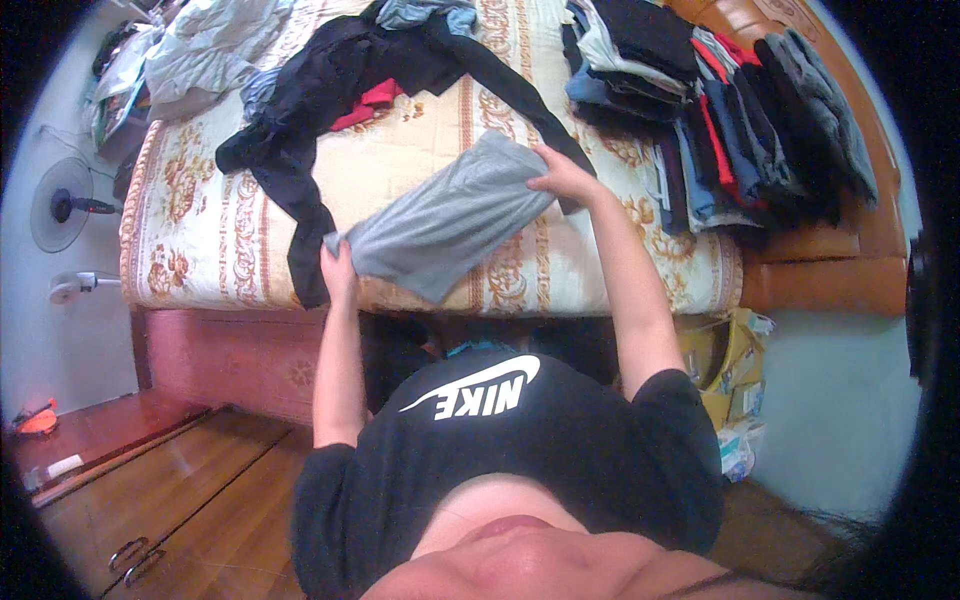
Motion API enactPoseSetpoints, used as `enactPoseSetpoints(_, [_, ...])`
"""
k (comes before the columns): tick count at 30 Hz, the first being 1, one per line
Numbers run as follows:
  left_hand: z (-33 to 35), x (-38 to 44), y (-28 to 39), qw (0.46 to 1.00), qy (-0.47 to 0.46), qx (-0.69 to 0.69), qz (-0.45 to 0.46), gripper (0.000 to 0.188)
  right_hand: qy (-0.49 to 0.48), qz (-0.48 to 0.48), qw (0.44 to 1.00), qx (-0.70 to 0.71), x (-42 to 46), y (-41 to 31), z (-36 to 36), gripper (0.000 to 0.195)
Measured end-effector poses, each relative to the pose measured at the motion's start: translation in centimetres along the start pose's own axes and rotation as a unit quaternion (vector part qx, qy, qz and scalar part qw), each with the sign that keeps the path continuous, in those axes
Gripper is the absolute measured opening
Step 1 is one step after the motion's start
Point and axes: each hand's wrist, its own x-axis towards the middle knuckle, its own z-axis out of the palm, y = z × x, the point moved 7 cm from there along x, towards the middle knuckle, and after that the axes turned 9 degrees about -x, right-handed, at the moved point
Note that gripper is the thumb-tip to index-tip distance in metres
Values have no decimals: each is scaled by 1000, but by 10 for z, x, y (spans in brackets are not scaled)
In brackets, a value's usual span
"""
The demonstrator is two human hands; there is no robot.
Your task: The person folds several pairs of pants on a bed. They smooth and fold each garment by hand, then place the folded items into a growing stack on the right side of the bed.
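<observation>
A grey fabric garment [450, 217] is stretched slantwise between my two hands, over the near part of the bed. My left hand [340, 270] grips its lower left corner, by the bed's front edge. At the upper right end, my right hand [564, 176] pinches the other corner, with the thumb on top. The cloth looks folded lengthwise and its lower edge hangs loose. Behind it a black long-sleeved garment [360, 56] lies spread in an arc, one sleeve beside my left hand and the other running behind my right. A red cloth [369, 103] pokes out from under it.
Folded clothes [637, 52] are stacked on the patterned bedspread [187, 217] at the right, beside a row of folded garments [727, 142] by the wooden headboard [825, 274]. Pale crumpled fabric [214, 52] lies far left. A fan [60, 204] stands left of the bed.
</observation>
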Motion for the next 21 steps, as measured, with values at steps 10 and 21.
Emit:
enactPoseSetpoints(10, [-39, 22, -49, 971, -68, 203, -105, 33, 357, 128, 925, 28, 43, 75, 117, 63])
enactPoseSetpoints(21, [83, 19, -40, 742, -399, 383, -380, 53, 234, 49, 910, 338, -8, 53, 233, 59])
